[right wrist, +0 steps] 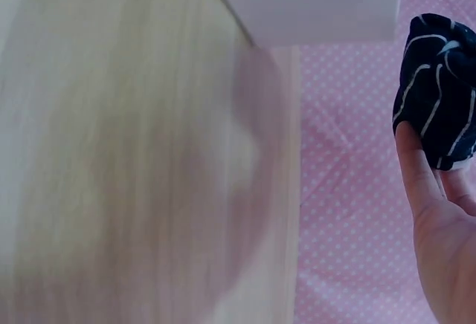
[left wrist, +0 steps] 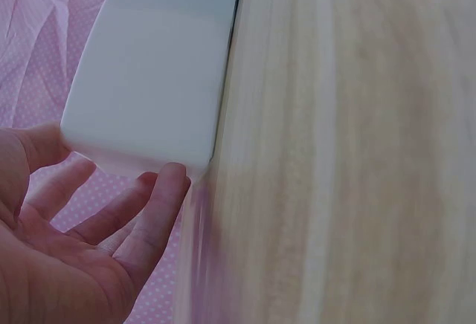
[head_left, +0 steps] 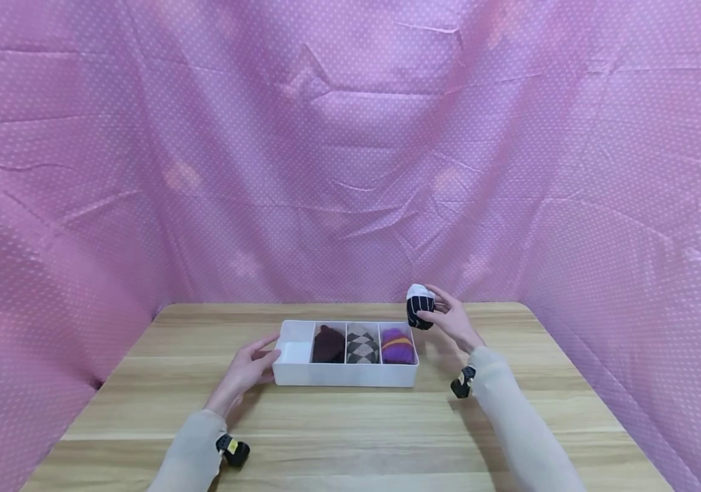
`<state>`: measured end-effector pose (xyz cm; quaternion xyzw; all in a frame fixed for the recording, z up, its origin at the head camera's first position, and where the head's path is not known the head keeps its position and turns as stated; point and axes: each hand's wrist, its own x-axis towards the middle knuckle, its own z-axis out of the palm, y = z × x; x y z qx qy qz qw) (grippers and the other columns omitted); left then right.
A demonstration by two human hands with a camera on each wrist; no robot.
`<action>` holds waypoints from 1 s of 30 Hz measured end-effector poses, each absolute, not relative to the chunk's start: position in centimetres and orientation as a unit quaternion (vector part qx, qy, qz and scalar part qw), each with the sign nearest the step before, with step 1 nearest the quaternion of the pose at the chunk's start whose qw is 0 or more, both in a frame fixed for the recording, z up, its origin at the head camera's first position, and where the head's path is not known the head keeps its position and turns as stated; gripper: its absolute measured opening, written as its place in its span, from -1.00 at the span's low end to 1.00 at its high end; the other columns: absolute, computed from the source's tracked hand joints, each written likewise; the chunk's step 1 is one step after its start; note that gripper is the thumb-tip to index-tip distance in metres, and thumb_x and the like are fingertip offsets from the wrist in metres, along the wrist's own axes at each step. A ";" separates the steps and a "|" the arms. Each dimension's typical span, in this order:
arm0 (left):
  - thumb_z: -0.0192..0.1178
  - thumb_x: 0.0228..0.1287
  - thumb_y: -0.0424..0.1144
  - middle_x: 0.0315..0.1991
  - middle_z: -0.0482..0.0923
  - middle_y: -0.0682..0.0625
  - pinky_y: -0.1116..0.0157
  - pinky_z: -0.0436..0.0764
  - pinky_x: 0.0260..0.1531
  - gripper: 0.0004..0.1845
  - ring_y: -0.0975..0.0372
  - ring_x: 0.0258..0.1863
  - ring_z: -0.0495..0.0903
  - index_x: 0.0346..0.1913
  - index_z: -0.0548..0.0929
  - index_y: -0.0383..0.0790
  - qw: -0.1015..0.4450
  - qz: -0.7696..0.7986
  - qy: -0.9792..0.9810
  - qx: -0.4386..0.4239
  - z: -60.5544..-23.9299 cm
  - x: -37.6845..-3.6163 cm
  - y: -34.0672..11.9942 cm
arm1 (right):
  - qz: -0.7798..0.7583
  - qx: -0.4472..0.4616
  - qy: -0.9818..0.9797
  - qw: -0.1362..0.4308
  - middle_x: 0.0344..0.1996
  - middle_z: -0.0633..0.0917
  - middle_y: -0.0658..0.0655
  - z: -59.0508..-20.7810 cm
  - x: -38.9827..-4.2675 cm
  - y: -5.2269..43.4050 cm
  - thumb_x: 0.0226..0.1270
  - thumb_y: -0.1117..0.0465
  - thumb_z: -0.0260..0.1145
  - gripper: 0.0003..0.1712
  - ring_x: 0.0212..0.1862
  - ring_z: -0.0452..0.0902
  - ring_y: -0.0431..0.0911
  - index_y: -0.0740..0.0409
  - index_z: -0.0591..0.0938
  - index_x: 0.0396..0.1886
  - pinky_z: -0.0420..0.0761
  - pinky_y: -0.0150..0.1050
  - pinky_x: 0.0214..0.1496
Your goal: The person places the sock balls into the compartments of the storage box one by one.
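Note:
My right hand (head_left: 454, 324) pinches a rolled sock (head_left: 421, 307), black with thin white stripes and a white end, in the air by the box's back right corner. In the right wrist view the thumb lies along the striped sock (right wrist: 439, 90). A long white divided box (head_left: 346, 375) rests on the table. My left hand (head_left: 247, 369) touches its left end; in the left wrist view the fingertips (left wrist: 175, 175) lie against the end wall. From left to right, the box has a bare compartment (head_left: 294, 352), a dark brown rolled sock (head_left: 328, 345), a grey-beige argyle one (head_left: 363, 346) and a purple one with an orange stripe (head_left: 397, 347).
The box stands toward the back of a light wood table (head_left: 350, 430). A pink dotted cloth (head_left: 350, 171) hangs behind the table and along both sides. Small black devices are strapped at the left wrist (head_left: 234, 451) and right wrist (head_left: 462, 383).

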<state>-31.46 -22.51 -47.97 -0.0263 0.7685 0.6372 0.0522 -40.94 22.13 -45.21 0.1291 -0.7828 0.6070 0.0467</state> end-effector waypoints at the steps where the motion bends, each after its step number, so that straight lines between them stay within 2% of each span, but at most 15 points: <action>1: 0.14 0.43 -0.20 0.28 0.39 -0.43 0.09 0.74 -0.02 -0.41 -0.02 0.00 0.65 0.47 0.28 -0.09 0.053 0.636 0.769 -0.024 -48.0 -31.4 -22.5 | 0.609 0.131 -0.781 0.046 0.25 0.46 0.44 -45.1 -40.9 21.9 0.18 0.27 0.45 -0.13 0.28 0.40 0.29 0.06 0.29 0.48 0.44 0.14 0.38; 13: 0.11 0.45 -0.17 0.27 0.40 -0.39 0.09 0.72 0.01 -0.42 0.01 0.00 0.65 0.48 0.28 -0.03 0.048 0.625 0.778 -0.032 -48.0 -31.0 -22.0 | 0.621 0.141 -0.771 0.017 0.21 0.50 0.39 -44.3 -40.6 19.2 0.18 0.27 0.45 -0.12 0.26 0.45 0.24 0.01 0.29 0.48 0.49 0.08 0.36; 19: 0.11 0.45 -0.21 0.25 0.41 -0.40 0.11 0.74 -0.04 -0.44 0.02 -0.04 0.66 0.46 0.30 -0.06 0.039 0.630 0.774 -0.036 -47.8 -30.8 -21.6 | 0.598 0.148 -0.788 -0.009 0.21 0.50 0.35 -44.0 -40.2 17.5 0.23 0.20 0.43 -0.16 0.26 0.47 0.21 -0.08 0.29 0.49 0.52 0.05 0.34; 22: 0.10 0.45 -0.21 0.24 0.42 -0.41 0.12 0.75 -0.05 -0.44 0.04 -0.07 0.67 0.47 0.29 -0.07 0.036 0.626 0.778 -0.038 -47.8 -30.6 -21.5 | 0.594 0.147 -0.791 -0.019 0.20 0.51 0.34 -44.0 -39.8 16.6 0.23 0.18 0.43 -0.19 0.24 0.49 0.19 -0.13 0.33 0.46 0.60 0.01 0.26; 27: 0.10 0.45 -0.20 0.24 0.42 -0.40 0.12 0.75 -0.05 -0.43 0.06 -0.07 0.67 0.47 0.29 -0.06 0.032 0.622 0.781 -0.041 -47.8 -30.6 -21.6 | 0.596 0.167 -0.784 -0.034 0.18 0.52 0.33 -44.0 -39.3 15.0 0.25 0.16 0.42 -0.23 0.13 0.56 0.11 -0.15 0.36 0.44 0.71 -0.16 0.03; 30: 0.10 0.46 -0.20 0.25 0.42 -0.40 0.12 0.75 -0.05 -0.44 0.06 -0.06 0.66 0.47 0.29 -0.05 0.033 0.623 0.781 -0.040 -47.8 -30.5 -21.6 | 0.597 0.186 -0.780 -0.035 0.17 0.54 0.33 -43.9 -39.1 14.1 0.24 0.18 0.42 -0.24 0.11 0.58 0.08 -0.12 0.38 0.43 0.70 -0.22 0.03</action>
